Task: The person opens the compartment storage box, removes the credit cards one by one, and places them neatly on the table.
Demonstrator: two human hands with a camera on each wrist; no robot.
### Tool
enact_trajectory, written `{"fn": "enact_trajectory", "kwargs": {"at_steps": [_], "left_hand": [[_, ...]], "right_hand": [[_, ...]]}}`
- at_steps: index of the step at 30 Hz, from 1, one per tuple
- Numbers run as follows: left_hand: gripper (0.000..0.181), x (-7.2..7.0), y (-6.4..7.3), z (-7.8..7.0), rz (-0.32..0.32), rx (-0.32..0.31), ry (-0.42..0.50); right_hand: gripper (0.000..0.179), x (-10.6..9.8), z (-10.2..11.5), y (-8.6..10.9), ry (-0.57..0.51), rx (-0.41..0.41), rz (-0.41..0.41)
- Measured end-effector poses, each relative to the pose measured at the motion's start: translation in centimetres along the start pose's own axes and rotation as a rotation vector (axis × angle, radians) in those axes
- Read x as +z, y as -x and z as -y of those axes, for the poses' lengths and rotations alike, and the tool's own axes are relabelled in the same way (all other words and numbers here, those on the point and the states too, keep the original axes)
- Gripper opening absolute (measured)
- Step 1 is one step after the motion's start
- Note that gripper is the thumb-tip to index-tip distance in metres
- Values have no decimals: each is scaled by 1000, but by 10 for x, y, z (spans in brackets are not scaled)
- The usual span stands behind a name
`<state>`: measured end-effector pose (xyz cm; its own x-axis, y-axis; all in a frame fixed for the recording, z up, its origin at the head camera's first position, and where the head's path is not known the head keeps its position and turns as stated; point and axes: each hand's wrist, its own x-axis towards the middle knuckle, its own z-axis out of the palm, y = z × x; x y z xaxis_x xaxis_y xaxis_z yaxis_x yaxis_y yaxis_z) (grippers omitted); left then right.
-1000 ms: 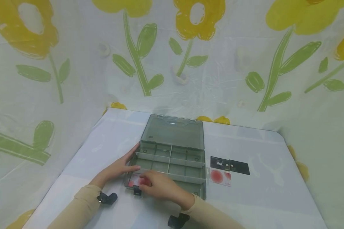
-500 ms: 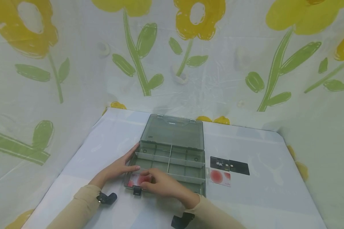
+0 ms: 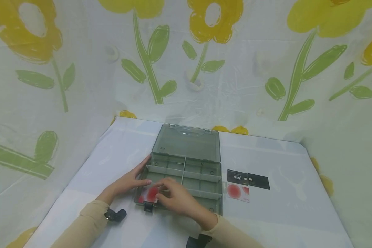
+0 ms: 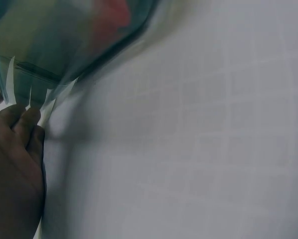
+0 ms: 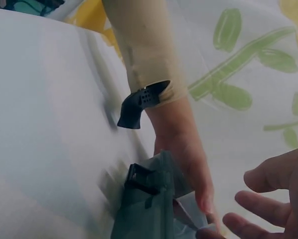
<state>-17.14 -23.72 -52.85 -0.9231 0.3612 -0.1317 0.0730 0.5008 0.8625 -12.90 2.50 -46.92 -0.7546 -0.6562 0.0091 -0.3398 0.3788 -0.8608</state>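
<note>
A smoky grey divided plastic box point(image 3: 192, 184) stands on the table with its lid point(image 3: 187, 141) folded back. In its front-left compartment a white card with a red circle point(image 3: 148, 195) lies somewhat tilted. My left hand point(image 3: 127, 182) rests along the box's left side, fingers straight on the outside wall and thumb over the rim. Over the front compartment is my right hand point(image 3: 178, 198), its fingertips at the card's right end. In the right wrist view the thumb and fingers of this hand point(image 5: 273, 194) are spread apart; whether a fingertip touches the card I cannot tell.
To the right of the box lie a black VIP card point(image 3: 237, 176), another black card point(image 3: 259, 181) and a white card with a red circle point(image 3: 238, 192). A black latch point(image 3: 148, 207) hangs at the box's front. Flower-printed cloth walls point(image 3: 235, 86) enclose the table.
My right hand has shifted right and its fingers have drawn off the card, showing more of it. The card's circle sits slightly further left. The left hand stays put.
</note>
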Motion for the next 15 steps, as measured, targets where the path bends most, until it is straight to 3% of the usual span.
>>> {"fn": "enact_trajectory", "kwargs": {"at_steps": [6, 15], "left_hand": [[104, 0, -1, 1, 2, 10, 5], [104, 0, -1, 1, 3, -19, -14]], "right_hand": [[28, 3, -1, -6, -26, -40, -33], [29, 12, -5, -16, -82, 23, -102]]}}
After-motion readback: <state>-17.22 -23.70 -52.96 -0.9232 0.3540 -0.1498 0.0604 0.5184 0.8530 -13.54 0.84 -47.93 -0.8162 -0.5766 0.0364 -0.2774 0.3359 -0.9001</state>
